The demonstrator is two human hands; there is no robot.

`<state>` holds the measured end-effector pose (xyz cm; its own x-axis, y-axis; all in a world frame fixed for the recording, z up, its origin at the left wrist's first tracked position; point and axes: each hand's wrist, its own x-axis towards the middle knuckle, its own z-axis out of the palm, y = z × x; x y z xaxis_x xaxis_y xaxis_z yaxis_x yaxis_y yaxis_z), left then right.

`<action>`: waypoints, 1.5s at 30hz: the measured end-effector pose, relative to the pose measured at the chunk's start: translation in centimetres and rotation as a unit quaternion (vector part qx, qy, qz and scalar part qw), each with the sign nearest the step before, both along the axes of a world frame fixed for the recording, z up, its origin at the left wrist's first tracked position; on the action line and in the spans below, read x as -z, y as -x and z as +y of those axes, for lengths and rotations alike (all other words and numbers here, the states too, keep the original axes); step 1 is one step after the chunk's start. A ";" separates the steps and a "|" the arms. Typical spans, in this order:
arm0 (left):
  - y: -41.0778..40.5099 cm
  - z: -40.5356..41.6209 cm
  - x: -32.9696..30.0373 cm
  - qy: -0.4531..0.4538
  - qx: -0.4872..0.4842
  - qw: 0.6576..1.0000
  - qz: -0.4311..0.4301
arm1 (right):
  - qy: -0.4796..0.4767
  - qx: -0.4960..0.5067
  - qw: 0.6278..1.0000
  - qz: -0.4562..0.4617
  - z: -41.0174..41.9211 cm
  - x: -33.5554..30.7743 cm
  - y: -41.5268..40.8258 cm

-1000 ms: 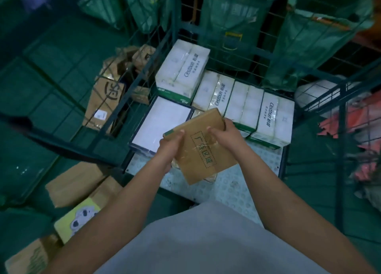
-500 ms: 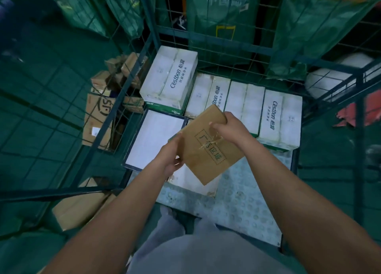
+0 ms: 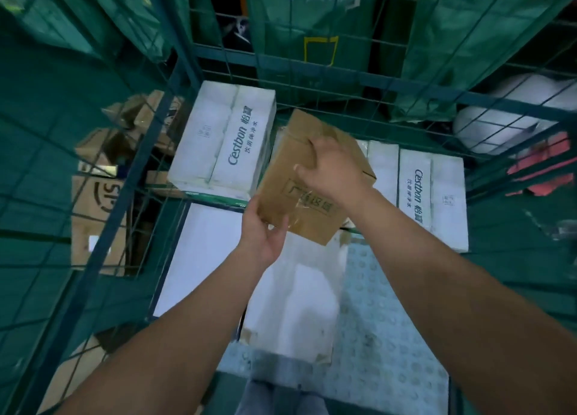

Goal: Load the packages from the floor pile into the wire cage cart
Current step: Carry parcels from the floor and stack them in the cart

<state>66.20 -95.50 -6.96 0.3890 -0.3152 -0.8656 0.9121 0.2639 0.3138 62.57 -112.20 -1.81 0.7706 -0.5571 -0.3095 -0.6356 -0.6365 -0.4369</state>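
1. The person's right hand (image 3: 331, 168) is gripping the top of a brown, taped cardboard package (image 3: 307, 177), fingers curled over its upper face.
2. The left hand (image 3: 263, 230) is cupping the package's lower left corner, thumb along the edge, fingers bent under it.
3. The package is hanging tilted inside the green wire cage cart (image 3: 312, 85), above the row of white Cestbon cartons (image 3: 223, 143) and a flat white box (image 3: 199, 255).
4. Risk: released at this tilt, it could be sliding off the cartons' edge, landing crooked and wasting space.
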 end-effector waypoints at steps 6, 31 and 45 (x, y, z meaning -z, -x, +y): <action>-3.5 -3.3 8.6 0.029 0.057 0.998 0.008 | -0.033 -0.107 0.990 0.080 1.8 10.7 -1.0; -12.8 -11.0 19.8 -0.162 0.151 0.971 -0.095 | -0.354 0.370 0.837 -0.194 -5.1 25.8 -3.8; -13.0 -9.7 19.5 -0.155 0.238 0.956 -0.077 | -0.398 0.426 0.789 -0.194 -4.4 26.1 -4.2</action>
<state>79.16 -105.16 -26.49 0.3967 -0.2258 -0.8897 0.8419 -0.2967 0.4507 66.78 -116.58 -27.93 0.3443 -0.6726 -0.6550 -0.4048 0.5232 -0.7500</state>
